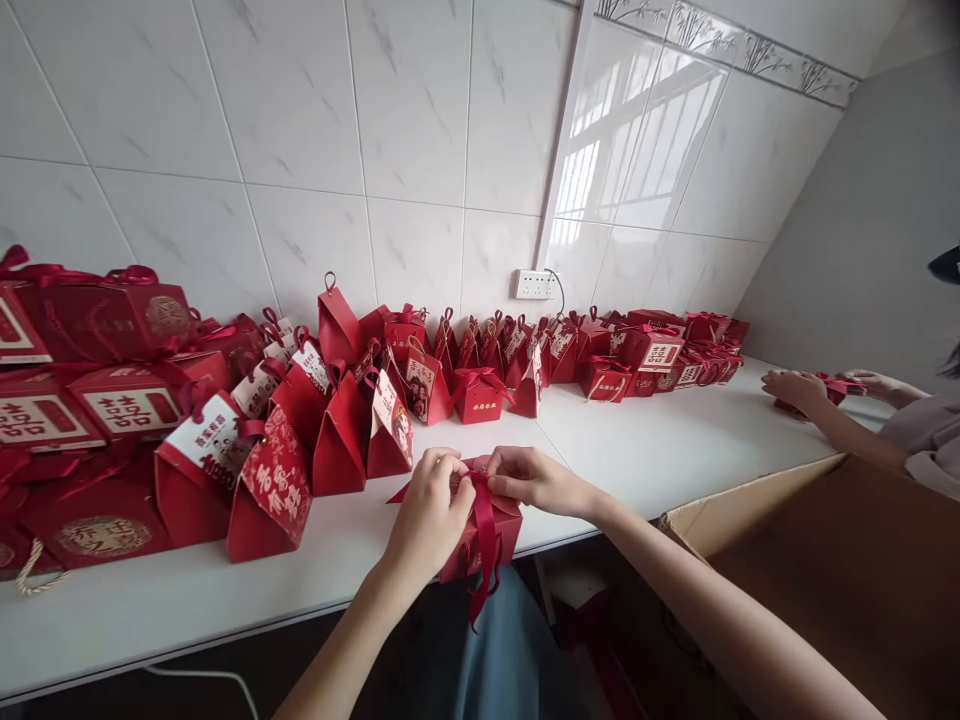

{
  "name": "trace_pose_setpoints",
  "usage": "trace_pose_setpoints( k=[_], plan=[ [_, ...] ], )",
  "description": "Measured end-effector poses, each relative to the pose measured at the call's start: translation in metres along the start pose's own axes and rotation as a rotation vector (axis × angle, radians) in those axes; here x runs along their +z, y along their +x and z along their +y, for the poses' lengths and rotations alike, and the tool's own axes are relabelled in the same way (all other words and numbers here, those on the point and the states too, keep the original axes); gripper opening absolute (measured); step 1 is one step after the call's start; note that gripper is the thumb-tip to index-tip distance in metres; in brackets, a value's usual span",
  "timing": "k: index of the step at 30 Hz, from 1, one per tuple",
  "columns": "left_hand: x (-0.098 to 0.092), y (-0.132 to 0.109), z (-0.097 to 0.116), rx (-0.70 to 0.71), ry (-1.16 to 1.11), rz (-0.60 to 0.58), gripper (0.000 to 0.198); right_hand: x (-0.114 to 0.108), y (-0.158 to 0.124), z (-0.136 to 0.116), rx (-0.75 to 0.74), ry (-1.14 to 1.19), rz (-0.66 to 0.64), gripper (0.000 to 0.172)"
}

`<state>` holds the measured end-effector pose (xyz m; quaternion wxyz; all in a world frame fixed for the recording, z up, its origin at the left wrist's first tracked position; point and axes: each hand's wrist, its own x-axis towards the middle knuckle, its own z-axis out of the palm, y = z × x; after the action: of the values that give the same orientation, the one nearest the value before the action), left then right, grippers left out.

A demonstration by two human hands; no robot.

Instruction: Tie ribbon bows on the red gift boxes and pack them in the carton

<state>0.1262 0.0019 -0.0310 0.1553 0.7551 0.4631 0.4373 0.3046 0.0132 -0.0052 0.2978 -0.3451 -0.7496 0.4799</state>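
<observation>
A small red gift box [501, 533] sits at the front edge of the white counter [645, 450]. A dark red ribbon [484, 545] runs over its top and hangs down its front. My left hand [431, 505] is closed, pinching the ribbon at the top left of the box. My right hand [529, 477] is closed too, pinching the ribbon from the right. The two hands meet over the box's top.
Many red gift boxes and bags [341, 400] line the tiled wall, larger ones [97, 400] stacked at left. An open cardboard carton [817, 570] stands at lower right. Another person's hands [795, 388] hold a red box at far right. A wall socket [534, 284] sits above the counter.
</observation>
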Motion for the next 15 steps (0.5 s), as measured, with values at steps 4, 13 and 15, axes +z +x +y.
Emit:
trace_pose_setpoints(
  k=[4,13,15],
  plan=[
    [-0.002,0.0,0.0,-0.016,-0.033,-0.04,0.005,0.007,-0.001,-0.002,-0.008,-0.061,0.041,0.023],
    [0.002,0.001,0.009,-0.121,0.011,0.046,0.01,0.007,-0.002,0.002,-0.043,-0.227,0.104,0.009],
    [0.003,0.003,0.012,-0.157,0.022,0.089,0.008,0.009,-0.003,-0.001,-0.036,-0.308,0.122,0.003]
  ],
)
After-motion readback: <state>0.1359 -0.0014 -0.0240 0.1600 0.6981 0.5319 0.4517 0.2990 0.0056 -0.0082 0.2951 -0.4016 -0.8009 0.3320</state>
